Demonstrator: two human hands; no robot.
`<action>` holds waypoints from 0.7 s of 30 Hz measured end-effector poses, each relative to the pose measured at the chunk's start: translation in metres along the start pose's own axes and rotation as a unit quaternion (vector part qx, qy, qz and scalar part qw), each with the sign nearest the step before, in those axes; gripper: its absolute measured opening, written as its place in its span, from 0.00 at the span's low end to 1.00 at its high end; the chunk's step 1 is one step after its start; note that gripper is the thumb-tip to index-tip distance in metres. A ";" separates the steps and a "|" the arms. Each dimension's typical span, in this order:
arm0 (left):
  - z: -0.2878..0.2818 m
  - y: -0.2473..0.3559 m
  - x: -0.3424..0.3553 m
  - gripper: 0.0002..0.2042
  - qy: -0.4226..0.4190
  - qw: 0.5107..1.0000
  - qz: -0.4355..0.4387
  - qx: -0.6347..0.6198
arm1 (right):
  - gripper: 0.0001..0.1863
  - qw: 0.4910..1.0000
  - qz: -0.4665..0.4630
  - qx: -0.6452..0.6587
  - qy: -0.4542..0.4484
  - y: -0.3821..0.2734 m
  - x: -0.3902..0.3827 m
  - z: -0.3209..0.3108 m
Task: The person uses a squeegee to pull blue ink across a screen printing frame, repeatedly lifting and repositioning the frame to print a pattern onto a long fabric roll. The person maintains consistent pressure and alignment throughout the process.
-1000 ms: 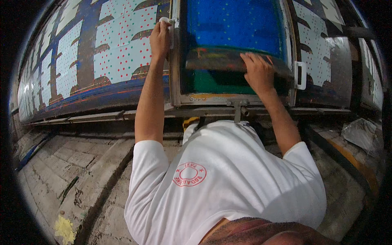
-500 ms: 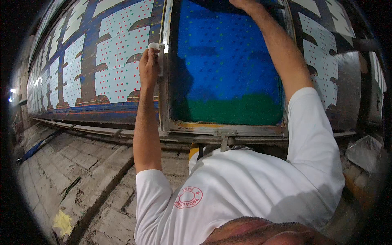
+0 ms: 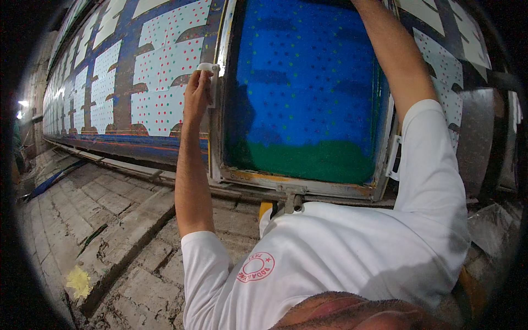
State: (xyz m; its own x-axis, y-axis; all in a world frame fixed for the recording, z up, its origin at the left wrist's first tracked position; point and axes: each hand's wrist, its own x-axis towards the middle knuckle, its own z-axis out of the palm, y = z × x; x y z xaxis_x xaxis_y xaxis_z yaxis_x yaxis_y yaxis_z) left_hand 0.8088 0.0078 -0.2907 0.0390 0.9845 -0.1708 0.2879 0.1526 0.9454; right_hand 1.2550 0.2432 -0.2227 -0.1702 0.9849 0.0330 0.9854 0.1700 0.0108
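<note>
A metal-edged printing screen (image 3: 258, 177) lies in front of me. Its mesh (image 3: 308, 104) looks blue with small dots and stars, and a dark green band of ink (image 3: 308, 159) runs across the near end. On the screen's left side my left hand (image 3: 196, 94) is closed round a white handle (image 3: 208, 67). My right forearm (image 3: 393, 55) reaches over the far right part of the screen. That hand lies beyond the top edge, so its fingers are hidden. Another white handle (image 3: 394, 158) sits on the screen's right side, beside my sleeve.
White fabric pieces with red and green dots (image 3: 165, 71) lie in rows on the long dark table to the left. More dotted pieces (image 3: 437, 60) lie to the right. A metal bracket (image 3: 291, 199) juts from the screen's near edge. The floor (image 3: 129, 220) is rough brick.
My right hand has moved up and out of view. The screen appears slightly turned and shifted in the picture, and its right handle now shows. My left hand keeps its hold on the left handle.
</note>
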 end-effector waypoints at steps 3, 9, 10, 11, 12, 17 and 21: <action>0.000 -0.002 -0.001 0.18 0.006 1.000 0.013 0.022 | 0.16 0.997 0.009 -0.003 -0.073 0.004 0.010 0.007; 0.001 -0.007 0.003 0.20 0.025 0.997 0.068 0.016 | 0.15 0.998 -0.042 -0.010 -0.044 -0.025 -0.054 0.012; 0.001 -0.008 0.003 0.20 0.024 0.998 0.061 0.012 | 0.14 0.998 -0.034 0.004 -0.046 -0.035 -0.076 0.010; 0.001 -0.009 0.004 0.20 0.023 0.998 0.052 0.007 | 0.14 0.997 -0.064 0.011 -0.047 -0.048 -0.096 0.008; 0.001 -0.011 0.003 0.21 0.027 0.998 0.049 0.001 | 0.14 0.995 -0.070 0.011 -0.068 -0.062 -0.119 0.005; 0.000 -0.015 0.007 0.22 0.025 0.994 0.110 0.014 | 0.12 0.989 -0.069 0.027 -0.126 -0.126 -0.244 -0.014; -0.001 -0.023 0.010 0.23 0.025 0.994 0.105 0.027 | 0.18 0.993 -0.034 0.032 -0.107 -0.182 -0.351 -0.021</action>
State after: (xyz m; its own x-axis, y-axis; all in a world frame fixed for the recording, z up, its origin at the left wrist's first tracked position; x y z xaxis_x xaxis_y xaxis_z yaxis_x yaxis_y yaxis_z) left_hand 0.8019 0.0143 -0.3136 0.0565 0.9975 0.0429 0.3293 -0.0592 0.9424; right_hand 1.1352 -0.1341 -0.2149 -0.2384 0.9546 -0.1786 0.9711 0.2316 -0.0582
